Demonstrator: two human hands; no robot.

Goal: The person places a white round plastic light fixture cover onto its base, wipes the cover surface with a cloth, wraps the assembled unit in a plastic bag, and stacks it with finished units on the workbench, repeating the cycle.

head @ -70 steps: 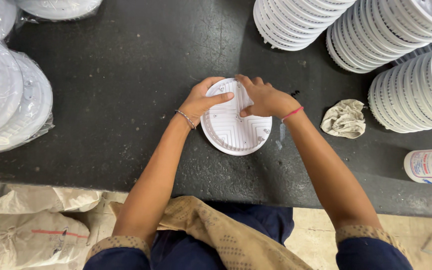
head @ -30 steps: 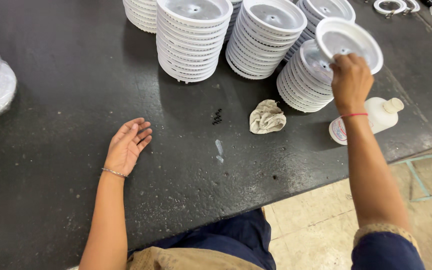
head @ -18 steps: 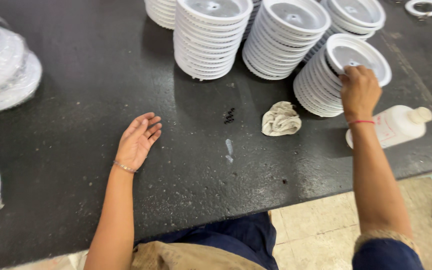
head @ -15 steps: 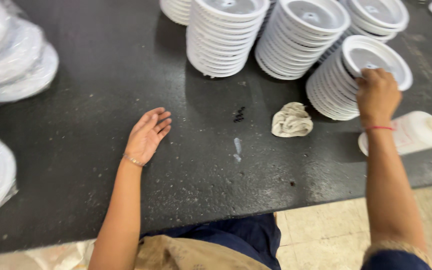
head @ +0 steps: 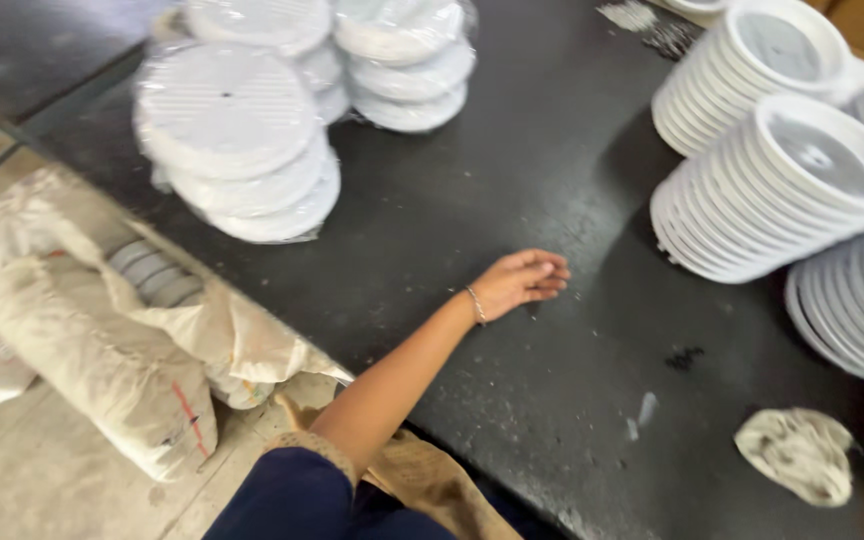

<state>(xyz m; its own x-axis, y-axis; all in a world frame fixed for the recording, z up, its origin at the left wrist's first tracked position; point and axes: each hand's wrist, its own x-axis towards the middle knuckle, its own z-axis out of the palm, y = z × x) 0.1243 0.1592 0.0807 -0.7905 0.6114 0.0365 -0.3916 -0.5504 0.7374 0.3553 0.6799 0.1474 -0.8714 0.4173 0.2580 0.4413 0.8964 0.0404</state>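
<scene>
The black table [head: 432, 230] is where the left hand [head: 524, 283] is laid, palm down and empty, with the fingers [head: 550, 272] loosely extended and held close together, pointing to the right of the picture. A thin bracelet [head: 474, 305] is worn at the wrist, and the bare forearm is stretched from the lower middle of the view up to the hand. Nothing is held by this hand, and nothing but the tabletop is touched by it. Only a blurred sliver at the lower right edge may belong to the right hand, so its state cannot be told.

Nearest to the left hand, to its right, a leaning stack of white discs [head: 772, 190] is seen, with further stacks above and below it. A crumpled cloth [head: 797, 455] lies near the table's front edge, well apart from the hand. At the far left of the table, bundles of white discs wrapped in clear plastic [head: 242, 140] are piled. On the floor beside the table, pale woven sacks [head: 92, 350] are slumped, and in 1 of them a row of grey discs [head: 152, 275] is exposed.
</scene>
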